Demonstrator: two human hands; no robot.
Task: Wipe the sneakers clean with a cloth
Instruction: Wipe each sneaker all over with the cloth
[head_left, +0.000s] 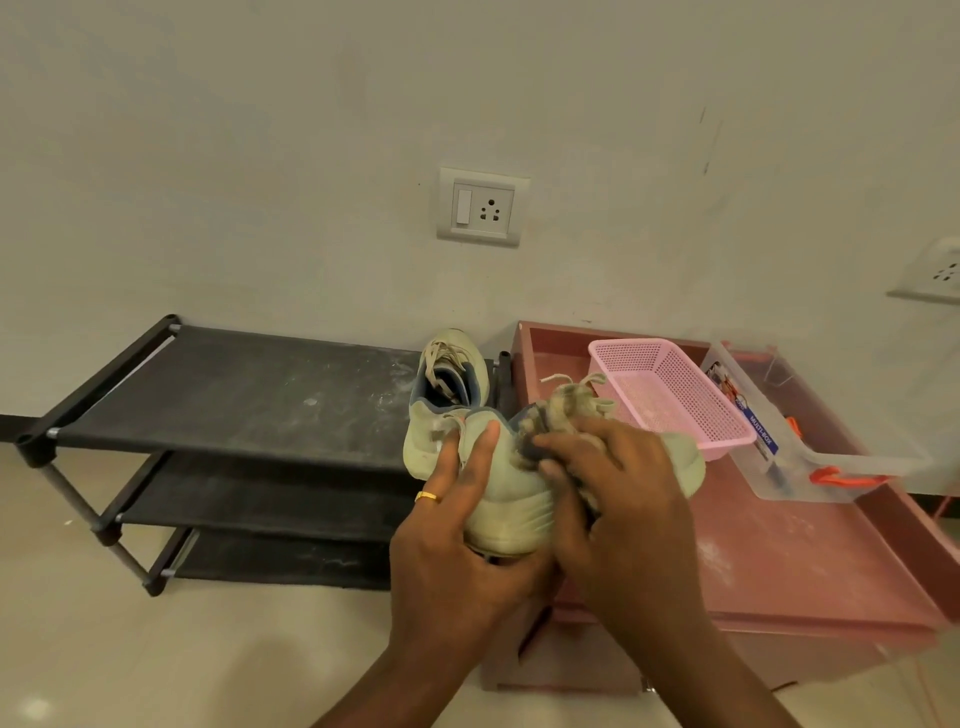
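A pale beige sneaker (511, 499) is held up in front of me, heel toward the camera. My left hand (457, 540) grips its heel, fingers curled round the back and underside, a gold ring on one finger. My right hand (618, 499) presses a crumpled beige cloth (563, 410) against the shoe's collar and side, fingers curled on the cloth. The second sneaker (447, 395) stands on the right end of the black rack's top shelf, laces loose.
A black three-tier shoe rack (234, 400) stands against the wall at left. At right is a pink cabinet top (779, 551) with a pink mesh basket (670, 389) and a clear plastic box (810, 457). Wall sockets (483, 208) hang above.
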